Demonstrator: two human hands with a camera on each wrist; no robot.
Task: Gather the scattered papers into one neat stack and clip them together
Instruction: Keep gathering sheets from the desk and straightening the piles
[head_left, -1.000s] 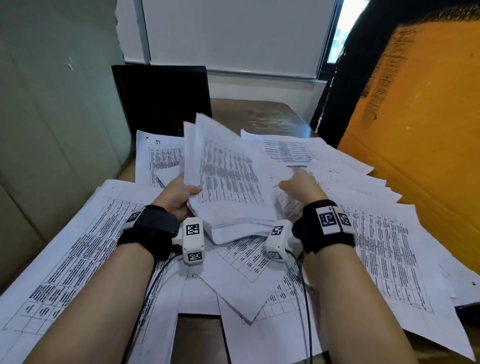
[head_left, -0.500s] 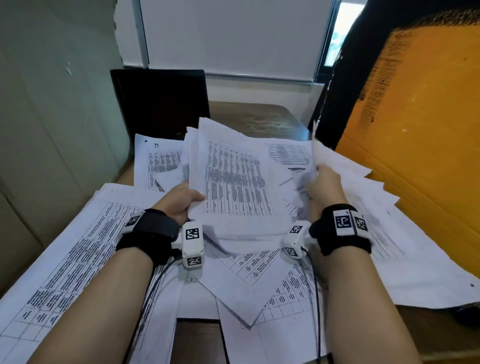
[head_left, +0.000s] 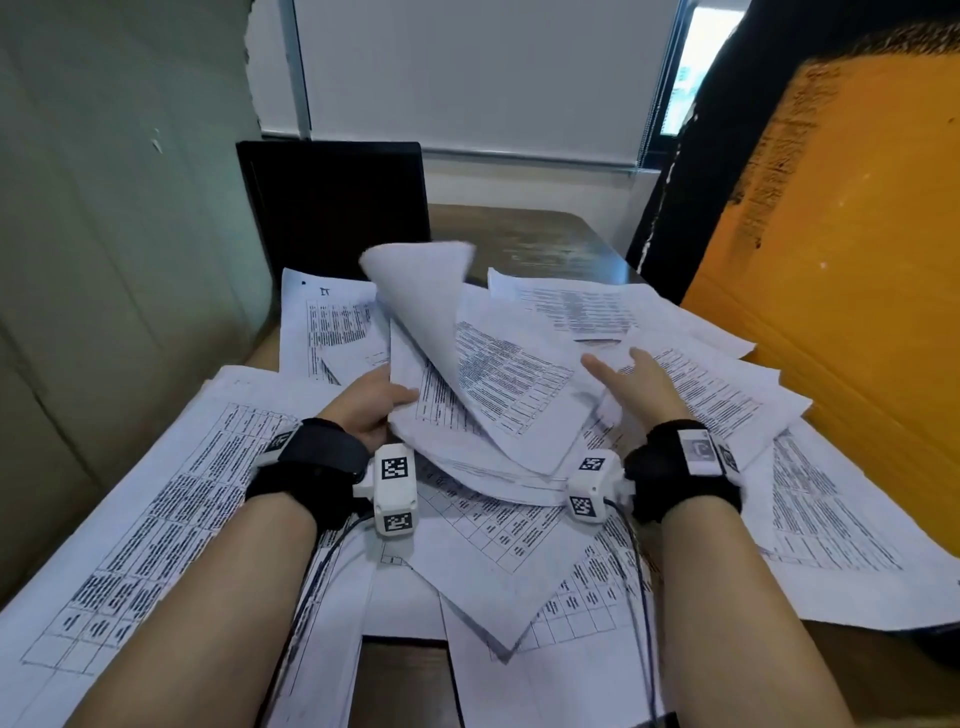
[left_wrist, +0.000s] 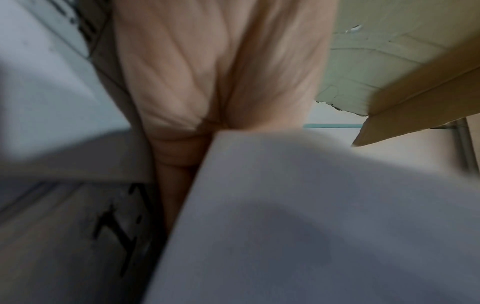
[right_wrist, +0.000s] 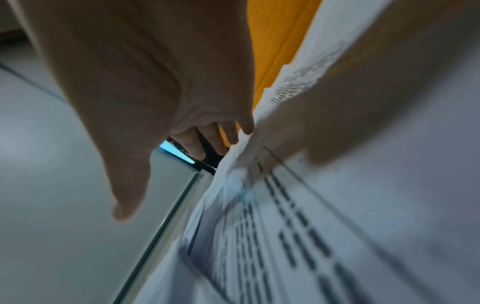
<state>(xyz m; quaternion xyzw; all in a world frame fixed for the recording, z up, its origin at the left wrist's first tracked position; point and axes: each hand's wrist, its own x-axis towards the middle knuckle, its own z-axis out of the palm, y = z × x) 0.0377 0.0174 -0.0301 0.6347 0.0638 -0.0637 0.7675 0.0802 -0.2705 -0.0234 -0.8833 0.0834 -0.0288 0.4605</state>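
Note:
My left hand (head_left: 376, 402) grips the left edge of a thick bundle of printed papers (head_left: 488, 384), thumb on top. The top sheet of the bundle curls up and over, its blank back showing at the far end. In the left wrist view the palm (left_wrist: 221, 72) lies against the blurred white bundle (left_wrist: 311, 205). My right hand (head_left: 631, 374) is spread, fingers straight, over the loose papers at the right (head_left: 717, 395), apart from the bundle. The right wrist view shows the right hand (right_wrist: 182, 144) with its fingers extended and their tips at a sheet's edge (right_wrist: 259, 205). No clip is in view.
Loose printed sheets (head_left: 171, 493) cover the wooden table (head_left: 519, 239) on all sides. A black board (head_left: 332, 208) stands at the back. An orange cardboard panel (head_left: 841, 260) leans at the right; a grey-green wall (head_left: 104, 234) is at the left.
My right hand has let go of a sheet it had lifted onto the bundle and spread over the papers at the right. The bundle's top sheet now curls over. The left hand keeps its grip.

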